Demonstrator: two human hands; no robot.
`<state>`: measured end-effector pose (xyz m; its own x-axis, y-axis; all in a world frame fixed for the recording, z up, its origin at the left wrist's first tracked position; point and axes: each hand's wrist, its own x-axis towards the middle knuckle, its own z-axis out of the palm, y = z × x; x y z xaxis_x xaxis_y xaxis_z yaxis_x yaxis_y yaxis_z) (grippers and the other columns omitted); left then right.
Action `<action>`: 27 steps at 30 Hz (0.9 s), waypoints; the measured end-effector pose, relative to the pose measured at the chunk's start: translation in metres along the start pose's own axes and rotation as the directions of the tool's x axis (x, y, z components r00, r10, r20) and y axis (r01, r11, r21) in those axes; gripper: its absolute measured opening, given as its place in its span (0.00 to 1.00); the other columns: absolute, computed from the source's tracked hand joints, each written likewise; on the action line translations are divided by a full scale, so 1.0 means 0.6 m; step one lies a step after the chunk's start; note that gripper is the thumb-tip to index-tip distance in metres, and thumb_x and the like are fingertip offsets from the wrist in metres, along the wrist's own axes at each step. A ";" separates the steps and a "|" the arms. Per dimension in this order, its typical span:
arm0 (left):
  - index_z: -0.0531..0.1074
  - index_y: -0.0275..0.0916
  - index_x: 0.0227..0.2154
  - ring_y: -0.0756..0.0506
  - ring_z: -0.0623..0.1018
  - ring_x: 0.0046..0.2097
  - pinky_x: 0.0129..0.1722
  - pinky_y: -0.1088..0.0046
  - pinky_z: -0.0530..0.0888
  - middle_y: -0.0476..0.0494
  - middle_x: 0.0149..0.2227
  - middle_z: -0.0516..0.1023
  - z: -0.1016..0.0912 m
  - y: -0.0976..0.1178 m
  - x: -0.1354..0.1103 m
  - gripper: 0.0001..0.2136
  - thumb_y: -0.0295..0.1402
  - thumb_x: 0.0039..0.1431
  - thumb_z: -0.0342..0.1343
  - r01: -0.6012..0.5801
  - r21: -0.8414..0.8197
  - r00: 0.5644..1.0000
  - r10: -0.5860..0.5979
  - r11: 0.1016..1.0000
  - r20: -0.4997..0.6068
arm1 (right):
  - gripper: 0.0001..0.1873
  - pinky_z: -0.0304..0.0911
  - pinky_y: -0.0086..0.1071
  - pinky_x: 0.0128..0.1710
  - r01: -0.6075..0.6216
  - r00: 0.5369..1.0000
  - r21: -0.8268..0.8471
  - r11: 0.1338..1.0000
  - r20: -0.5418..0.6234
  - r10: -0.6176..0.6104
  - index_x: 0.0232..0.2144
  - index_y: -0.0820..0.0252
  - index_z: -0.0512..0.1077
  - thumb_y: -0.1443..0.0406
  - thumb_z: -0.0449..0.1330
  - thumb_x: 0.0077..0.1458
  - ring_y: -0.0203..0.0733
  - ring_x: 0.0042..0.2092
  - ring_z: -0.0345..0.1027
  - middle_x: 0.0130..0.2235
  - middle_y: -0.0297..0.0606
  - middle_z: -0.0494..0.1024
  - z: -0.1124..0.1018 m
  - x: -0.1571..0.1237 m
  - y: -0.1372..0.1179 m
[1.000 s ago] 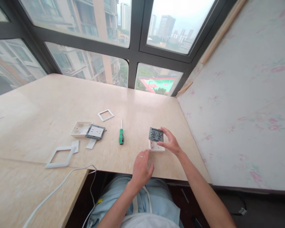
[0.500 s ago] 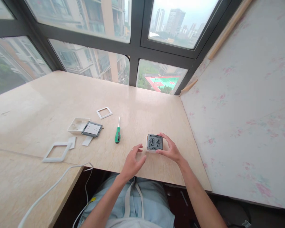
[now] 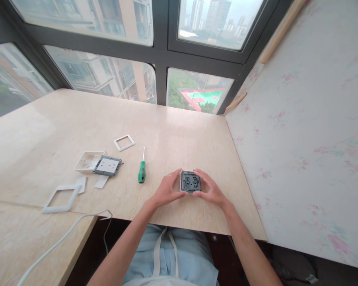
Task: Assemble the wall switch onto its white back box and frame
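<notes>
A dark grey wall switch module (image 3: 191, 182) with two mechanisms on its face sits on a white mounting box, whose pale rim shows along its left edge. From the left, my left hand (image 3: 168, 188) grips it with its thumb at the near edge and fingers at the far corner. My right hand (image 3: 210, 187) clasps the opposite side the same way. Both thumbs lie close together at the front. To the left of my hands lies a green-handled screwdriver (image 3: 142, 171), its shaft toward the window.
Farther left, a grey-framed socket module (image 3: 107, 165) leans on a white box (image 3: 82, 163). Around it lie a small white frame (image 3: 124, 143), a larger frame (image 3: 49, 208) and white plates (image 3: 101, 182). A white cable (image 3: 56, 243) crosses the table's left front edge. A wall (image 3: 301, 159) borders the right.
My left hand has moved right and closed on the switch module's left side. The module now sits squarer on its box. The view has shifted slightly.
</notes>
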<state>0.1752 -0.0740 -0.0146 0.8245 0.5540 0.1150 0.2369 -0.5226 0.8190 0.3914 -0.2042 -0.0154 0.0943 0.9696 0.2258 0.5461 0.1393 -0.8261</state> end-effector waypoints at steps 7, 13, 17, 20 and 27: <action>0.57 0.41 0.64 0.35 0.69 0.61 0.60 0.52 0.66 0.33 0.63 0.65 -0.004 -0.005 0.006 0.38 0.47 0.53 0.65 -0.032 -0.012 0.999 0.032 0.999 -0.011 | 0.37 0.51 0.54 0.67 0.018 0.999 0.003 1.000 -0.036 -0.018 0.63 0.48 0.62 0.54 0.67 0.54 0.53 0.68 0.53 0.66 0.45 0.61 0.005 -0.003 -0.005; 0.59 0.39 0.63 0.33 0.65 0.64 0.62 0.51 0.63 0.32 0.64 0.64 -0.003 -0.003 0.005 0.39 0.49 0.52 0.65 -0.042 0.041 0.999 0.042 0.998 -0.008 | 0.37 0.54 0.54 0.65 0.046 0.998 -0.008 0.999 -0.033 -0.047 0.63 0.46 0.62 0.55 0.68 0.54 0.53 0.67 0.55 0.66 0.44 0.62 0.007 -0.005 -0.004; 0.58 0.41 0.64 0.35 0.68 0.61 0.61 0.52 0.64 0.33 0.63 0.64 -0.007 0.001 0.002 0.40 0.49 0.51 0.66 -0.026 0.009 1.000 0.026 1.000 0.003 | 0.37 0.54 0.55 0.65 0.077 0.996 -0.037 0.996 -0.035 -0.079 0.63 0.44 0.61 0.56 0.68 0.53 0.53 0.66 0.56 0.65 0.44 0.64 0.008 -0.006 -0.001; 0.58 0.43 0.64 0.37 0.72 0.57 0.59 0.54 0.66 0.34 0.62 0.65 -0.011 0.005 0.002 0.39 0.49 0.52 0.66 -0.018 -0.033 1.000 0.018 0.999 0.007 | 0.38 0.54 0.56 0.65 0.084 0.996 -0.058 0.995 -0.032 -0.086 0.63 0.45 0.62 0.55 0.69 0.52 0.55 0.66 0.56 0.64 0.44 0.64 0.009 -0.007 0.000; 0.59 0.45 0.63 0.38 0.74 0.54 0.58 0.54 0.67 0.35 0.62 0.66 -0.013 0.011 0.004 0.39 0.50 0.50 0.66 -0.009 -0.047 1.000 0.010 0.999 0.013 | 0.40 0.55 0.54 0.65 0.073 0.997 -0.030 0.997 -0.025 -0.074 0.64 0.44 0.60 0.55 0.69 0.52 0.54 0.66 0.55 0.65 0.44 0.63 0.007 -0.011 -0.003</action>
<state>0.1746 -0.0710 -0.0047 0.8336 0.5402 0.1152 0.2052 -0.4965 0.8435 0.3863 -0.2103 -0.0173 0.0743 0.9513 0.2992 0.5764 0.2038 -0.7913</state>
